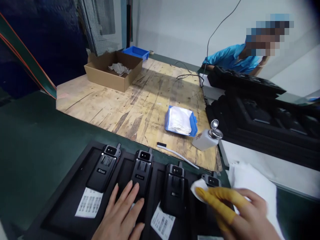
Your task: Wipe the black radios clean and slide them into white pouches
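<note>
Several black handheld devices lie side by side in a black tray [62, 203] at the front. My left hand [120, 215] rests flat, fingers stretched out, on the second device [141, 170] from the left. My right hand [240, 213], with yellow finger cots on two fingers, presses a white cloth [252, 183] onto the rightmost device [211, 180]. The first device [105, 168] and the third device [173, 191] lie untouched. White barcode labels [88, 201] lie in the tray below the devices.
On the plywood board [125, 106] are a white brush [175, 154], a white dispenser bottle [207, 137], a blue tray of white wipes [180, 120], a cardboard box [112, 70] and a blue bin [136, 52]. Stacked black trays [262, 110] stand at right. A person in blue [232, 58] sits behind them.
</note>
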A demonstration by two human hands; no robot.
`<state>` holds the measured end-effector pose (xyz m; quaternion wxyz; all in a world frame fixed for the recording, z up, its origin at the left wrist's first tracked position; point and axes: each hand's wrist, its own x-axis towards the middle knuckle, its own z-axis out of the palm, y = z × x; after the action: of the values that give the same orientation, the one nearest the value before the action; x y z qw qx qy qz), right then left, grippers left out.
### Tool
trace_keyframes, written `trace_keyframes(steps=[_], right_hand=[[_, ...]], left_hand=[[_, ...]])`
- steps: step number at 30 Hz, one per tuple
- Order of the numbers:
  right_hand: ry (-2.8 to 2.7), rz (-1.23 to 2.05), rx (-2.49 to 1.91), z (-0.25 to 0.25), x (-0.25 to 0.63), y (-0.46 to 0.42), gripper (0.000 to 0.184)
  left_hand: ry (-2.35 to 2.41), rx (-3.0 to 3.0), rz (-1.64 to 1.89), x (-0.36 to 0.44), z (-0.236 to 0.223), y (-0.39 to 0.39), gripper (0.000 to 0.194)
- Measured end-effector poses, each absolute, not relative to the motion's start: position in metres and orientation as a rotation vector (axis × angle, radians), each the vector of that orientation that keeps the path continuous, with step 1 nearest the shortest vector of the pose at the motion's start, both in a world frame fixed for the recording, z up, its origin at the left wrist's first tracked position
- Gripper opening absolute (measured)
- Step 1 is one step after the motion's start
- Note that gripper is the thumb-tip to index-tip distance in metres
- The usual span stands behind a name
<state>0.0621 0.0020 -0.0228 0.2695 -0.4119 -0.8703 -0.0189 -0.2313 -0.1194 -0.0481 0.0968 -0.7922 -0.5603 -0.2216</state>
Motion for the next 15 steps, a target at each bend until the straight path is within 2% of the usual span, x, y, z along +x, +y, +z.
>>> trace_keyframes(steps=[8,15], right_hand=[[-2.589,-0.058,-0.535,-0.006,-0.063,0.057,0.031],[-2.673,-0.097,-0.460,-0.008,-0.070,0.069,0.032]], left_hand=[[-1.650,-2.312,-0.710,-0.233,-0.039,-0.110,0.026],[-1.616,-2.339,-0.670,-0.234,-0.044,-0.107,0.024]])
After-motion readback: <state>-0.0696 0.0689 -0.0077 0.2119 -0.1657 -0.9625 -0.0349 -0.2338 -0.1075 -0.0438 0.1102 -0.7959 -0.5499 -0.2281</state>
